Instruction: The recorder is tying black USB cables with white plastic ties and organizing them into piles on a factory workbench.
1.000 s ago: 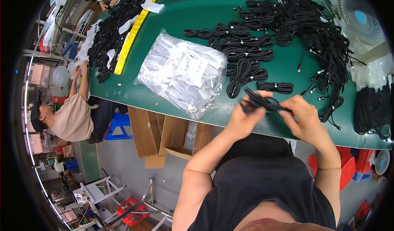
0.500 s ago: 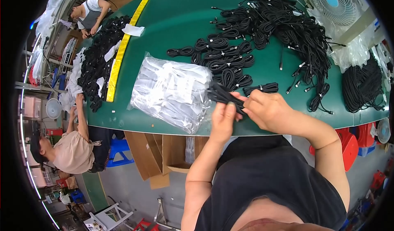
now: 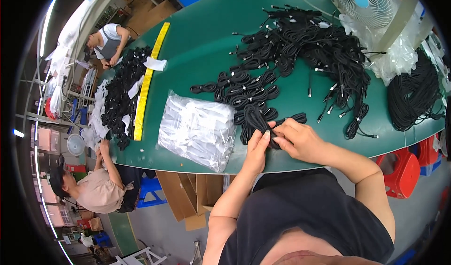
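A looped black cable (image 3: 256,118) is held above the near part of the green table. My left hand (image 3: 257,148) is closed round the bundle, its thumb pressed on top. On the other side, my right hand (image 3: 297,141) pinches the cable's near end, which its fingers partly hide. Just beyond my hands lie several coiled black cables (image 3: 249,88) in loose rows, and one more coil (image 3: 292,119) shows behind my right hand. To the left rests a clear plastic bag (image 3: 197,132) packed with white pieces.
A large heap of black cables (image 3: 324,48) spreads across the far right, with a thick black hank (image 3: 411,95) beside it. A fan (image 3: 364,4) stands behind. Beyond a yellow strip (image 3: 151,84), more cables (image 3: 123,91) lie near two people. Red stools (image 3: 403,175) and cardboard boxes (image 3: 181,197) are below the table.
The view has shifted, so the table sits lower in it. The looped bundle in my hands has swung from pointing left to standing more upright, and my hands are closer together.
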{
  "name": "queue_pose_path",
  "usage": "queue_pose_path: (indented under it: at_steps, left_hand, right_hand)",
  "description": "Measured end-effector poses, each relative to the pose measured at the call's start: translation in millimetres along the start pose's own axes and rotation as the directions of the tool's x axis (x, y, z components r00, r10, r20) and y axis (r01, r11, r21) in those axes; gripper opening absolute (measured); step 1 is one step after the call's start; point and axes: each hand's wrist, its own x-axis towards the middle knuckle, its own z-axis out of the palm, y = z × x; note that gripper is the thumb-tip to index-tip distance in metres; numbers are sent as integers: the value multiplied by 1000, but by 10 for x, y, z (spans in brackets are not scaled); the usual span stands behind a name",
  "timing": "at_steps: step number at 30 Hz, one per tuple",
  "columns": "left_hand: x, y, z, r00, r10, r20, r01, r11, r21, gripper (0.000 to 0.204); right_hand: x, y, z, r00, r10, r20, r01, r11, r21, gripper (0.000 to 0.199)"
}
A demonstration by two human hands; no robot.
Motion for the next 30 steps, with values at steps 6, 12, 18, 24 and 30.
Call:
queue_pose_path:
  at_steps: [6,12,18,24,30]
  left_hand:
    - [-7,-7,90,999,-5,47,6,1000,-7,38]
    - [-190,-63,197,935,-130,329,178,976,-121,31]
    - [-333,-171,-14,974,-7,229,-141,770,623,51]
    - [-233,-110,-246,781,480,399,-343,-203,917,64]
    - [334,-101,-240,796,523,303,-170,-287,943,60]
  right_hand:
    - [-197,151,-132,979,-183,-85,153,948,-280,67]
    - [-8,137,-17,971,17,-240,54,957,286,50]
    - [-72,-12,58,971,60,-230,8,958,285,41]
    - [-183,383,71,989,-139,53,139,733,-666,64]
    - [445,945,274,991,-121,63,135,804,-579,62]
